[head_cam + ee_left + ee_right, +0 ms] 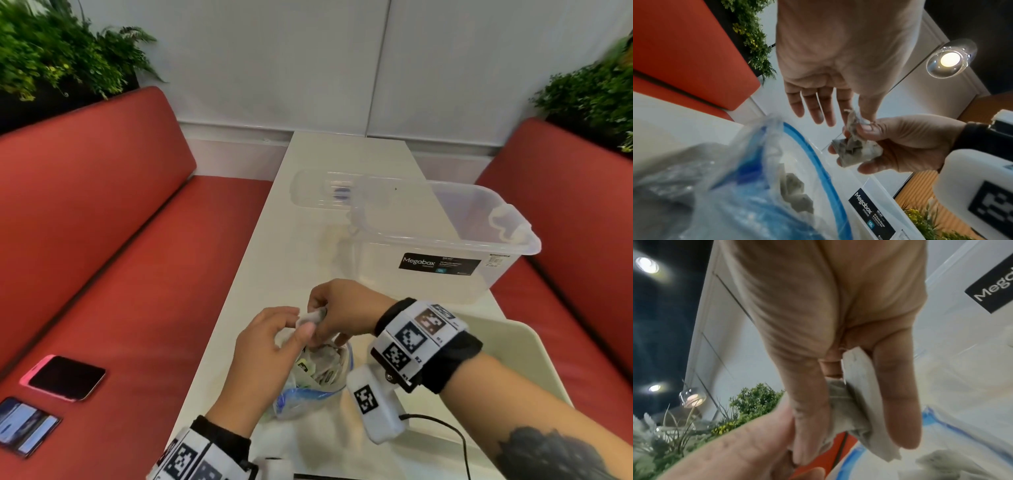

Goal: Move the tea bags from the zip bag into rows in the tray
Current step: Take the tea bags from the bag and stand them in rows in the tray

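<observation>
The clear zip bag (310,394) with a blue seal lies open on the white table (246,308) near the front edge, with several tea bags (795,198) still inside. Just above its mouth, my right hand (322,317) grips a small bunch of grey tea bags (854,150), which also show between its fingers (898,402) in the right wrist view. My left hand (301,323) meets it from the left. Thumb and forefinger pinch the top of one tea bag (854,114) in the bunch, while the other left fingers (813,110) stay straight. The cream tray (534,363) lies to the right under my right forearm.
A clear Megabox tub (445,236) stands open at the back right of the table, its lid (322,188) lying behind it. Red bench seats flank the table; two phones (65,377) lie on the left seat. A cable (459,442) trails from my right wrist.
</observation>
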The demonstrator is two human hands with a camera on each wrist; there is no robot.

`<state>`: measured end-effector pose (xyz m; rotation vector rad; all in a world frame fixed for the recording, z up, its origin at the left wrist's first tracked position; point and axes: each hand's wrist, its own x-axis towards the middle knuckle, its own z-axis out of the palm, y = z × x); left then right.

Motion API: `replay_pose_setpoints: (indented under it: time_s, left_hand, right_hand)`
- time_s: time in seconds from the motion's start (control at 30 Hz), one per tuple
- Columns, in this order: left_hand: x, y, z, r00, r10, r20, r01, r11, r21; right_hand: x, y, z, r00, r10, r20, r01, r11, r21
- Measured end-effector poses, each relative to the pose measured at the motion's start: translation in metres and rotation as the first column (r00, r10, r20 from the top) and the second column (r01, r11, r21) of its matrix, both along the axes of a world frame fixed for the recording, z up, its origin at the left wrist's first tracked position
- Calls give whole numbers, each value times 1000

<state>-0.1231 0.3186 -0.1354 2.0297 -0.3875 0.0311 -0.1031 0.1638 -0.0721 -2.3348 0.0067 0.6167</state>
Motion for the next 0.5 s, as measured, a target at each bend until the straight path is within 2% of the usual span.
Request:
replay_pose_setpoints:
  time_s: [0.1, 0.17, 0.3, 0.4, 0.5]
  left_hand:
    - [4, -7, -1, 1000, 27, 2, -27, 999, -26]
    - [7, -8, -3, 998, 51, -26, -52, 998, -25]
    - [12, -6, -10, 986, 81, -143, -108, 976, -189]
    - [11, -7, -6, 976, 94, -195, -148, 946, -287]
    - [12, -3, -3, 982, 93, -165, -134, 957, -258]
  right_hand:
    - [-2, -5, 0, 998, -51, -32, 56, 987, 149]
    - [-3, -10, -1, 995, -90, -29, 94, 976, 196]
    - [-4, -21, -4, 983, -180, 25, 171, 961, 217]
    - [-6, -31, -5, 966, -260, 1, 247, 921, 301]
    - [-8, -41, -4, 953, -302, 5, 282, 894, 349]
